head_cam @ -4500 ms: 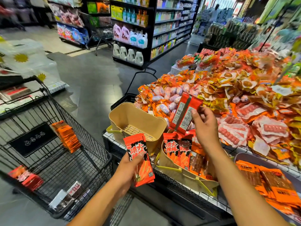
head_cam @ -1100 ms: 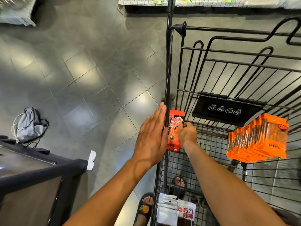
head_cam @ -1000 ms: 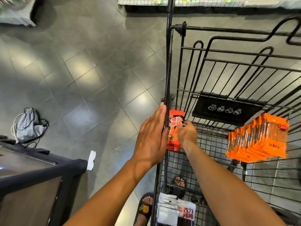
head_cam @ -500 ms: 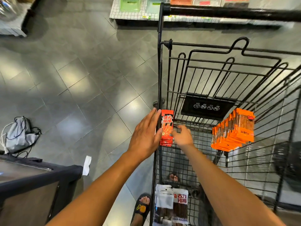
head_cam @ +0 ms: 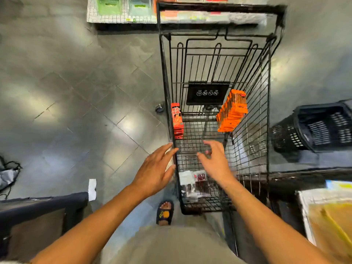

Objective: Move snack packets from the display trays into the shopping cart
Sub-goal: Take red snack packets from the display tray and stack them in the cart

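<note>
We look down on a grey tiled floor [head_cam: 76,92]. Its large square tiles are laid on the diagonal, and soft pale patches of overhead light shine off them at 9 o'clock and near the middle. At 12 o'clock stands a white wire-grid shelf [head_cam: 99,14] with a dark shadow under its edge; the goods on it are blurred. At 3 o'clock we see a black plastic basket [head_cam: 320,126] with slotted sides. A dark counter [head_cam: 42,204] fills 8 o'clock, and a white paper slip [head_cam: 92,189] lies just beside its corner. At 9 o'clock a grey drawstring bag [head_cam: 7,176] lies at the frame edge. A pale, blurred surface [head_cam: 323,216] sits at 4 o'clock.
</note>
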The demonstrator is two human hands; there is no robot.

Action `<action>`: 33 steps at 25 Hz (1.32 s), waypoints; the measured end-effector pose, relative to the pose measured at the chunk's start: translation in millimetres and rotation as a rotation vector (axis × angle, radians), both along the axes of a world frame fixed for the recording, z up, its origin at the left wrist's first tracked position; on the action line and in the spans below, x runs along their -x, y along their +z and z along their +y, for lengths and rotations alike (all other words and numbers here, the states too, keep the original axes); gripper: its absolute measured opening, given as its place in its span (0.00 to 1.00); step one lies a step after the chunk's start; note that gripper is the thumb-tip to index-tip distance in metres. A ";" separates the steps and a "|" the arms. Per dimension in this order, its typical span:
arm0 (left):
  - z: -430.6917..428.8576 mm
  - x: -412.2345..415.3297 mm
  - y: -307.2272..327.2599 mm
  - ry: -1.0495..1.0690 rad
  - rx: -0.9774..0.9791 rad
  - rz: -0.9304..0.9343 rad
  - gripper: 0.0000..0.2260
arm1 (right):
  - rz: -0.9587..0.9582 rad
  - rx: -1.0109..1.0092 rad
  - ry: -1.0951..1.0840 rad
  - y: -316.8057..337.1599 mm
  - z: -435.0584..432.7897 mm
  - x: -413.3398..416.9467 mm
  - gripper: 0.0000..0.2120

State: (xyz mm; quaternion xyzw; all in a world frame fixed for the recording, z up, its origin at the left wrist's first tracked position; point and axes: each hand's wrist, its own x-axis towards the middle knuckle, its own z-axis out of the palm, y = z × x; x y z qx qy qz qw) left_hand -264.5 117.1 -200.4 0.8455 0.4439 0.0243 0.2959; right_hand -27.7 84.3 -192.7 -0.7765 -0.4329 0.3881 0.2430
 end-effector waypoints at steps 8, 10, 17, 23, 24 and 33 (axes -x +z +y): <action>-67.9 10.4 63.1 -0.268 -0.080 -0.154 0.24 | -0.044 -0.129 -0.133 52.6 -149.2 47.7 0.12; -75.8 4.5 65.5 -0.332 -0.093 -0.153 0.24 | -0.039 -0.133 -0.210 59.0 -177.0 51.2 0.13; -137.6 -64.8 71.2 -0.600 -0.077 -0.274 0.22 | -0.105 -0.169 -0.544 67.8 -293.8 42.2 0.16; -246.9 -128.3 74.2 -0.874 0.067 -0.329 0.22 | -0.150 -0.188 -0.793 81.8 -426.2 31.8 0.14; -266.9 -135.9 75.7 -0.910 0.067 -0.338 0.22 | -0.154 -0.195 -0.832 83.9 -448.6 31.4 0.14; -417.7 -198.6 116.0 -1.106 0.011 -0.407 0.21 | -0.247 -0.308 -1.039 126.0 -615.6 15.9 0.10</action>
